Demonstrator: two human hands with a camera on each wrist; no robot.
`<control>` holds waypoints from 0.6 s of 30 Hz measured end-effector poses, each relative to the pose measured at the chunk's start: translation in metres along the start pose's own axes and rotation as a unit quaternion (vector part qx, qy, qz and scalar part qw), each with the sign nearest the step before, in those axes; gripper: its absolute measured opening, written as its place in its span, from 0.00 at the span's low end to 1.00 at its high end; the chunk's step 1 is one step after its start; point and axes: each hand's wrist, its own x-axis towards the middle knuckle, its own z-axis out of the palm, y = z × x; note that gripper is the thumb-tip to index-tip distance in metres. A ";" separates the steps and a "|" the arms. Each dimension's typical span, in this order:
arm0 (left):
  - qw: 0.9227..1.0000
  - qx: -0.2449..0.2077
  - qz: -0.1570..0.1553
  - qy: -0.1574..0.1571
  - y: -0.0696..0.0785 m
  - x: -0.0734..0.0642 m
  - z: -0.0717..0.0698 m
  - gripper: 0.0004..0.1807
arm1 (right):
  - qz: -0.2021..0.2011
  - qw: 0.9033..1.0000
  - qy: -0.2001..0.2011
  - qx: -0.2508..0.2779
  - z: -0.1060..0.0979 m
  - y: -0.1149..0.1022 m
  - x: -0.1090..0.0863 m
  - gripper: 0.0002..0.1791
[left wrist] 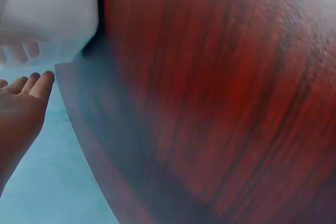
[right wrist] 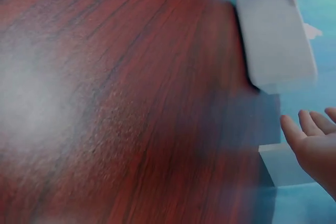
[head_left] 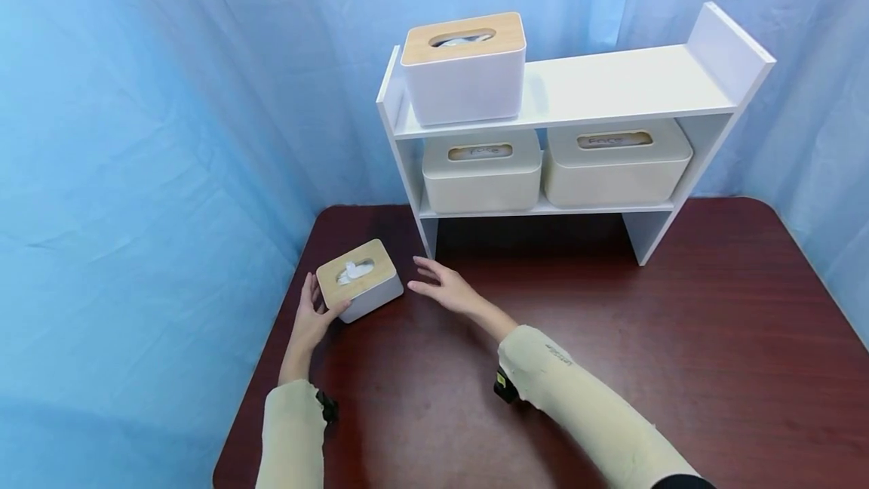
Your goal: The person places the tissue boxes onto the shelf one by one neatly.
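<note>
A small white tissue box with a wood-look lid and a white tissue poking out stands on the dark red table's left side. Around its left end is my left hand, thumb near the front corner and fingers along the left side. In the left wrist view, a slight gap shows between the left fingertips and the glossy box wall, which mirrors them. My right hand hovers just right of the box, fingers spread and holding nothing. The right wrist view shows that hand apart from the box.
Behind the table's middle stands a white two-tier shelf. A larger wood-lidded tissue box sits on its upper left. Two cream boxes, one left and one right, fill the lower tier. Blue curtains hang around the table.
</note>
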 end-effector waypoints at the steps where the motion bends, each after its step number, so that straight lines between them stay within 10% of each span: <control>1: 1.000 0.005 -0.001 -0.001 -0.001 0.000 0.000 0.59 | 0.007 1.000 -0.008 -0.008 0.002 0.000 0.002 0.36; 10: 0.999 0.040 -0.003 0.004 -0.004 -0.003 0.004 0.56 | 0.064 0.995 -0.064 -0.035 0.017 0.002 0.018 0.42; 18: 0.999 0.034 -0.004 0.009 -0.004 -0.006 0.004 0.55 | 0.029 0.997 -0.070 0.020 0.026 0.004 0.018 0.38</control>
